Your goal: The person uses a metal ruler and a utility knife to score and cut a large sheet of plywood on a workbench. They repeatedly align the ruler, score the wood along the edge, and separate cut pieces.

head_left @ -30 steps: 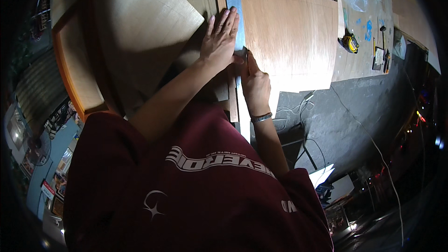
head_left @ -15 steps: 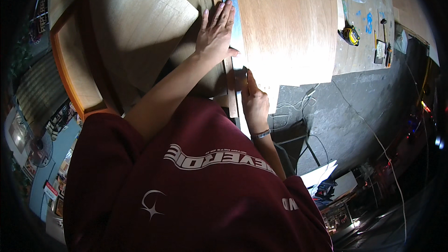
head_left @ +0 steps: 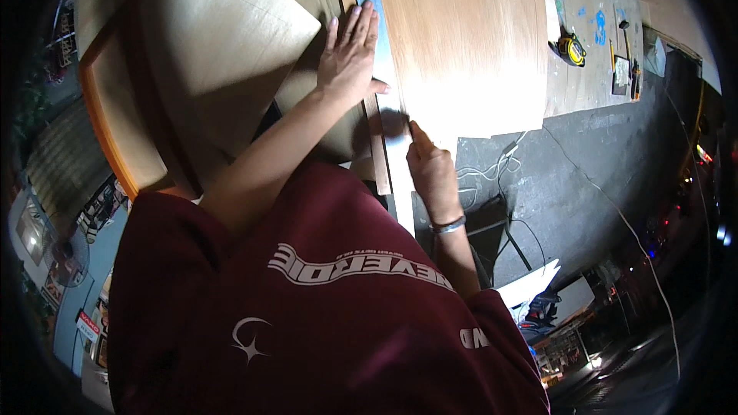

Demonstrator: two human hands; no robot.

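Observation:
My left hand (head_left: 347, 65) lies flat with fingers stretched on a long metal straightedge (head_left: 370, 0), its thumb out to the right. The straightedge runs along the left side of a light wood sheet (head_left: 465, 23), with a narrow wood strip (head_left: 376, 154) showing along its left side. Beside the straightedge's right edge, lower down, my right hand (head_left: 433, 173) is closed around a slim dark-tipped tool (head_left: 407, 118). Its index finger points forward along the tool, most of which the hand hides. Strong glare covers the sheet's near part.
A yellow and black tape measure (head_left: 571, 50) sits on the table to the right. Beyond it are a hammer-like tool (head_left: 626, 34) and a dark flat case (head_left: 620, 75). Large pale panels (head_left: 223, 23) stand at left. White cables (head_left: 484, 177) lie on the grey floor.
My right hand has shifted slightly toward me and to the right, its tip moving a little along the straightedge. My left hand keeps its place on the straightedge. The whole view has shifted slightly.

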